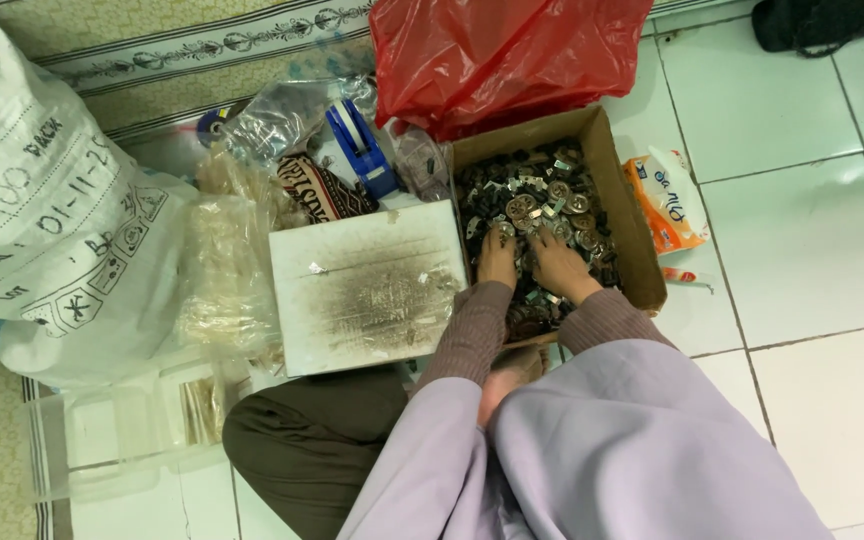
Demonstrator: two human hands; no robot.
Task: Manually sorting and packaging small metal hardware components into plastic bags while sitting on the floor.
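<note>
Head view: both hands are down in a cardboard box (624, 190) that sits on a white tiled floor (802, 250). The box is filled with small metal parts (542, 200), some round and silvery, others dark. The left hand (498, 258) lies palm down on the parts at the near left of the box, fingers reaching into the heap; whether its grip holds anything cannot be told. The right hand (558, 265) rests just beside it, also palm down with fingers spread over the parts; its grip cannot be told either. The two hands are close together, nearly touching.

Just left of the box lies a white board (367, 290) with dark smudges. Beyond it stand a blue tape dispenser (362, 145) and clear plastic bags (227, 260). A red bag (502, 55) sits behind the box, an orange packet (667, 200) to its right, and a large white sack (42, 220) far left.
</note>
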